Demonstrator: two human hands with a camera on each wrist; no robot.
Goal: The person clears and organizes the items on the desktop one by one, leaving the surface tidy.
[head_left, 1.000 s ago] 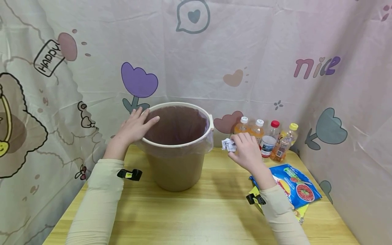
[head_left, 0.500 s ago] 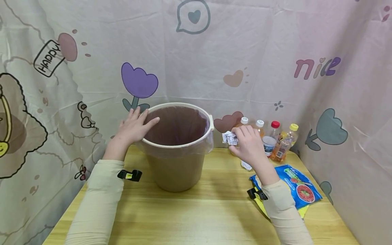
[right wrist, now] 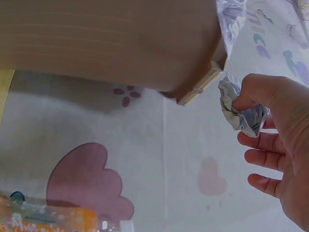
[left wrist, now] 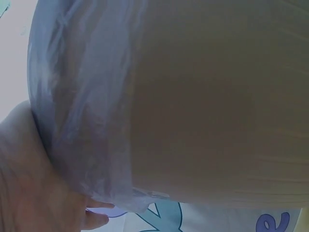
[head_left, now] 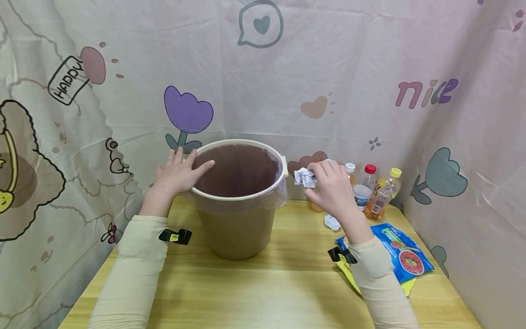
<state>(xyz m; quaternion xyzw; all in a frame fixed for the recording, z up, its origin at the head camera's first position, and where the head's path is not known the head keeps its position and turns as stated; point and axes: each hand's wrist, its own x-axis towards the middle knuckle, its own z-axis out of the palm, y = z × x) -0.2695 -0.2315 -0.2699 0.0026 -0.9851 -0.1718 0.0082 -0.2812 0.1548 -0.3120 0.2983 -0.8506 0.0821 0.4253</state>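
Observation:
A brown trash can [head_left: 236,233] with a pale rim and a clear plastic liner [head_left: 281,194] stands upright on the table. My left hand [head_left: 174,176] rests on the left side of its rim, fingers spread and fairly straight; the left wrist view shows that hand [left wrist: 43,188] against the lined outer wall. To the right of the can, in the air, my right hand [head_left: 332,189] pinches a crumpled paper ball [head_left: 305,177] between thumb and index finger. In the right wrist view the paper ball [right wrist: 241,108] is beside the can's rim, apart from it.
Another crumpled paper ball [head_left: 332,222] lies on the wooden table [head_left: 255,292] below my right hand. Several drink bottles stand at the back right, one with a red cap [head_left: 370,169] and one with a yellow cap [head_left: 395,172]. Blue [head_left: 404,256] and yellow snack packets lie under my right forearm.
My right hand has risen slightly with the paper ball, uncovering the second paper ball on the table. The left hand and the trash can have stayed in place.

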